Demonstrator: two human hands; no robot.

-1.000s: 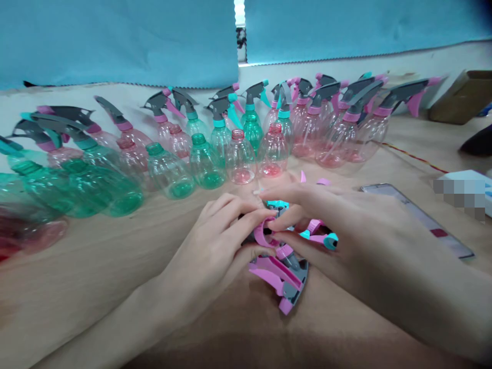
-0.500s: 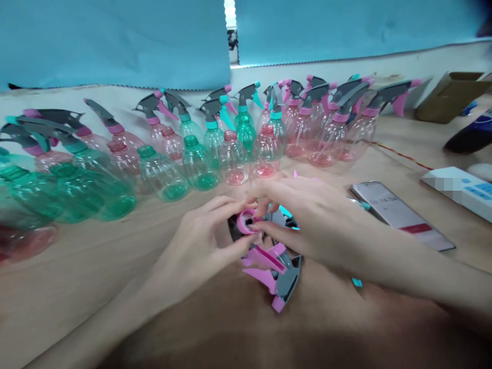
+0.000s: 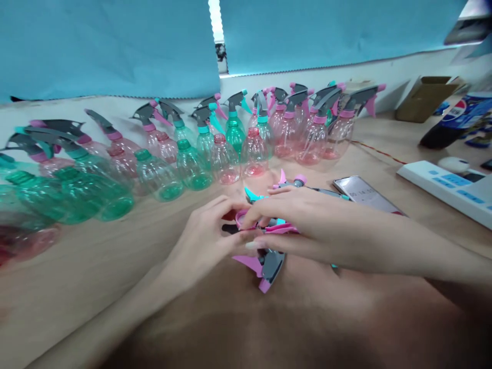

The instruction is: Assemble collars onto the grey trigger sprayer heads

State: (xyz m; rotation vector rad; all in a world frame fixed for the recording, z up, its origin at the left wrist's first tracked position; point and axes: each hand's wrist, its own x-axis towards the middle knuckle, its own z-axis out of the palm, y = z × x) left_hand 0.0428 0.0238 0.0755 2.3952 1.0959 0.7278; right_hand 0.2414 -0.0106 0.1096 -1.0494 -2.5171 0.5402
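Fingers of my left hand (image 3: 205,233) are closed round a grey and pink trigger spray head (image 3: 241,218), its open pink collar turned up towards me. My right hand (image 3: 303,218) comes over from the right, its fingertips pinched at that collar and hiding part of it. Just below my fingers lies another grey and pink spray head (image 3: 272,266) with a pink nozzle. More loose spray heads, one with a turquoise trigger (image 3: 253,196), are partly covered by my right hand. Motion blurs the small parts.
Several clear pink and green bottles stand in rows at the back, some with spray heads and some open, such as a green bottle (image 3: 194,169). To the right are a phone (image 3: 363,190), a white power strip (image 3: 448,187), a cola bottle (image 3: 448,125) and a cardboard box (image 3: 426,100).
My right hand's fingers have moved over the pink collar and now cover more of it. The view has shifted right, showing more of the cola bottle and the white strip.
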